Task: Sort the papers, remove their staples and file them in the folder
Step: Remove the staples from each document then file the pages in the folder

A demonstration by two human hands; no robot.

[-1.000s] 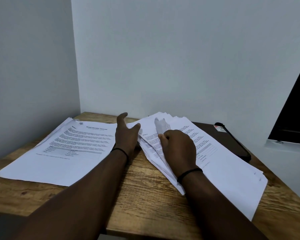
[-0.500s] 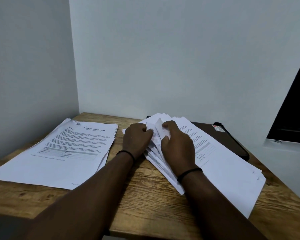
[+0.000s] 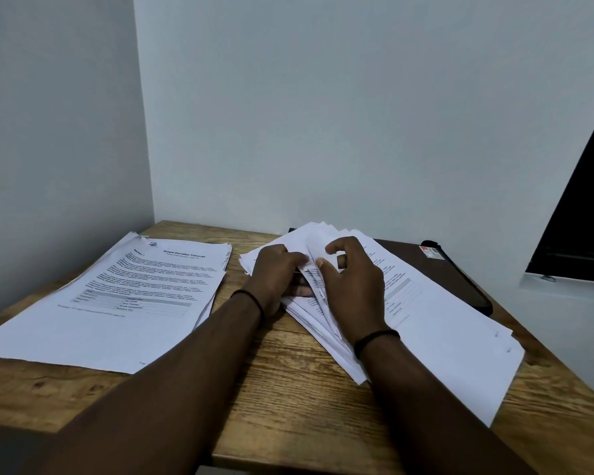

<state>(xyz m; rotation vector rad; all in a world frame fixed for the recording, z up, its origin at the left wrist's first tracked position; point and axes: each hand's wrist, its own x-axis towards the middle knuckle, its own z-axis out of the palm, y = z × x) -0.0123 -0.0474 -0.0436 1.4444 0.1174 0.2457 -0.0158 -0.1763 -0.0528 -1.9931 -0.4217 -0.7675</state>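
Note:
A fanned stack of printed white papers (image 3: 436,334) lies on the right half of the wooden table (image 3: 288,399), partly over a dark brown folder (image 3: 460,279). My left hand (image 3: 275,275) presses on the stack's left edge, its fingers curled under the lifted sheets. My right hand (image 3: 350,286) pinches the raised upper-left corners of several sheets between thumb and fingers. A second, neater pile of papers (image 3: 127,296) with a printed page on top lies to the left. Staples are too small to make out.
The table stands in a corner, with walls at the left and behind. A dark panel (image 3: 583,214) rises at the right above a pale ledge. The folder carries a small red label (image 3: 429,251) near its far corner.
My left hand left the table between the piles and moved right onto the fanned stack. Both hands now work the lifted sheet corners, the right fingers opening a little.

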